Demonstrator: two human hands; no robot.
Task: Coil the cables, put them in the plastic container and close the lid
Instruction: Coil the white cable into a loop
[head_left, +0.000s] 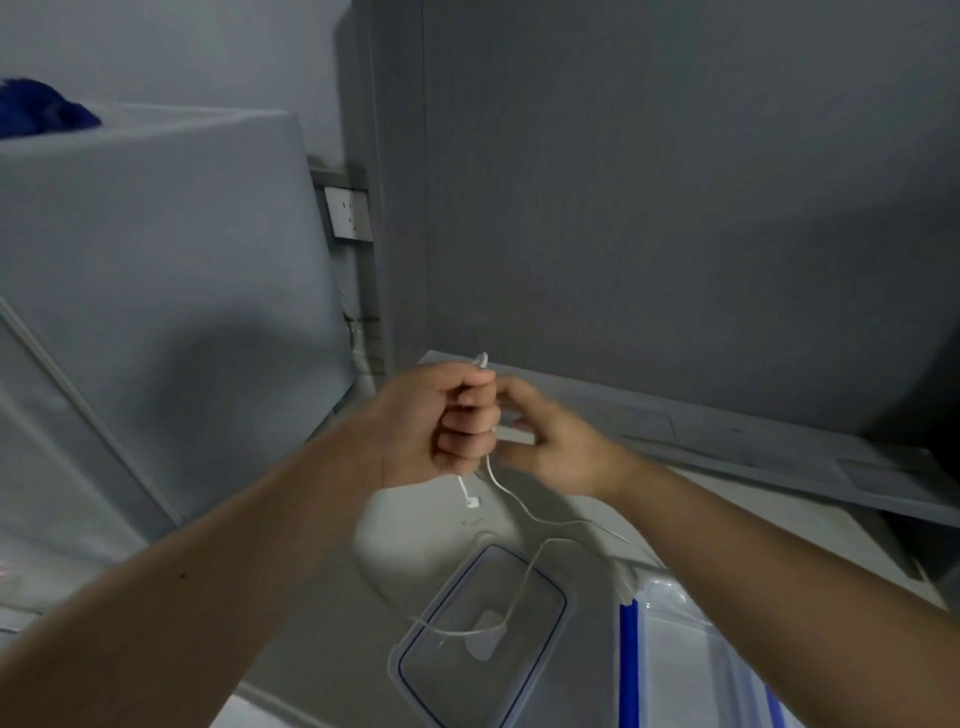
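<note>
Coiling under way above the open plastic container (675, 670) and its lid (483, 629).
Left hand (441, 421) fisted tight around white cable (524, 571); right hand (550, 441) blurred, fingers unreadable. Risk, I'd say: the trailing slack drags across the lid and snags.

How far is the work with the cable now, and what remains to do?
Done: the lid is off and lies on the white surface. In hand: the left hand is closed on the white cable, the right hand is right beside it, and a long loose part hangs down across the lid, so coiling is unfinished. Left: finish the coil, put it in the container, close the lid.
</note>
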